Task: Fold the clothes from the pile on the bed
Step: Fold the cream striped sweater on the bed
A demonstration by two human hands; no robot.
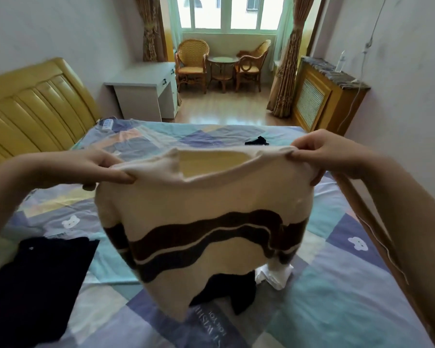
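A cream knit sweater [204,197] with wavy dark brown stripes hangs in the air above the bed [337,272]. My left hand [103,169] pinches its left shoulder and my right hand [322,154] pinches its right shoulder, so the neckline stretches between them. Under the sweater's hem lie a black garment [226,295] and a white garment [274,275], both partly hidden. A folded dark navy garment [33,285] lies flat on the bed at the lower left. A small black item [258,141] sits near the bed's far edge.
The bed has a patchwork blue and teal sheet and a yellow headboard [33,109] on the left. Beyond it stand a white desk [146,94], two wicker chairs [192,62] with a round table, and a wooden radiator cover [327,96] on the right.
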